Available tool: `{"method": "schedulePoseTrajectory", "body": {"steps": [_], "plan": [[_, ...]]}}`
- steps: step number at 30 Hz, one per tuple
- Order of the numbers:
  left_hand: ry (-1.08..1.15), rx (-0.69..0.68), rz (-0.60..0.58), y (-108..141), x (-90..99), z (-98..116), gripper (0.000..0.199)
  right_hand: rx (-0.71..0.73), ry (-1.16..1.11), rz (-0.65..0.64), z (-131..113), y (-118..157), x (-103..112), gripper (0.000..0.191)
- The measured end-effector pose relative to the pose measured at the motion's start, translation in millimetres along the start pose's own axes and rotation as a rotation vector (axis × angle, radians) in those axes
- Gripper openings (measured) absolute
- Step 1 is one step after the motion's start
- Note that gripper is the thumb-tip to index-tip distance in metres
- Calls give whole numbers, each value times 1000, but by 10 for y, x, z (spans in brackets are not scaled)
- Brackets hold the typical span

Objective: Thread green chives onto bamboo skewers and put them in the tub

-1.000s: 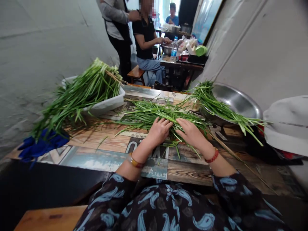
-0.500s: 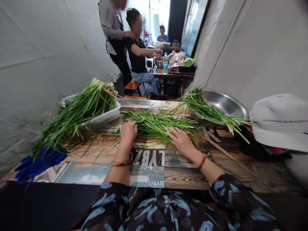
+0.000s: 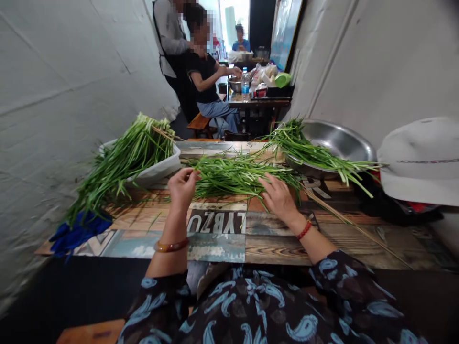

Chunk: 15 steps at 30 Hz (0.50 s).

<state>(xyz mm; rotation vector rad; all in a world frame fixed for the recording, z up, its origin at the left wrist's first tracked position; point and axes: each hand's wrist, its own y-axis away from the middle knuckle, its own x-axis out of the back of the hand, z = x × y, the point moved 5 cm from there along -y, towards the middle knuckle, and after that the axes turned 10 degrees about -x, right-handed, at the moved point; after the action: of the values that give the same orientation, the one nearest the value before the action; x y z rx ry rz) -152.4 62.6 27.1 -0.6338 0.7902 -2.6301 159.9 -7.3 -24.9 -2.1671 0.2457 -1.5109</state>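
Loose green stalks [image 3: 233, 177] lie spread across the middle of the patterned table [image 3: 215, 246]. At their left end my left hand [image 3: 182, 187] is raised, its thumb and fingertips pinched together; what is between them is too small to make out. My right hand [image 3: 279, 197] rests at the right front part of the pile, fingers apart, touching the stalks. A thick bundle of stalks [image 3: 132, 148] hangs over a white tray [image 3: 154, 173] on the left. More stalks [image 3: 304, 148] lie across the rim of a metal bowl [image 3: 340, 143] on the right.
Blue gloves [image 3: 81, 231] lie at the table's left front. A white cap [image 3: 419, 162] sits on dark cloth at the right. Thin straw-coloured stalks [image 3: 353, 229] stretch toward the right front edge. Beyond, people are around another table [image 3: 261, 102] with a bottle [image 3: 245, 86].
My left hand has lifted a little and its fingers have come together in a pinch. My right hand has shifted slightly right. The seated person in the back has drawn one arm in.
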Motion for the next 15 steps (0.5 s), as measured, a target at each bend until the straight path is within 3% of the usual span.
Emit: {"method": "schedulePoseTrajectory", "body": {"steps": [3, 7, 10, 15], "plan": [[446, 156, 21, 49, 1, 296, 21, -57, -97, 77, 78, 19, 155, 48], [767, 294, -114, 214, -178, 635, 17, -81, -263, 125, 67, -23, 286, 46], [881, 363, -159, 315, -343, 693, 14, -46, -375, 86, -65, -66, 291, 40], [849, 383, -133, 242, -440, 567, 13, 97, -327, -177, -397, -133, 35, 32]]}}
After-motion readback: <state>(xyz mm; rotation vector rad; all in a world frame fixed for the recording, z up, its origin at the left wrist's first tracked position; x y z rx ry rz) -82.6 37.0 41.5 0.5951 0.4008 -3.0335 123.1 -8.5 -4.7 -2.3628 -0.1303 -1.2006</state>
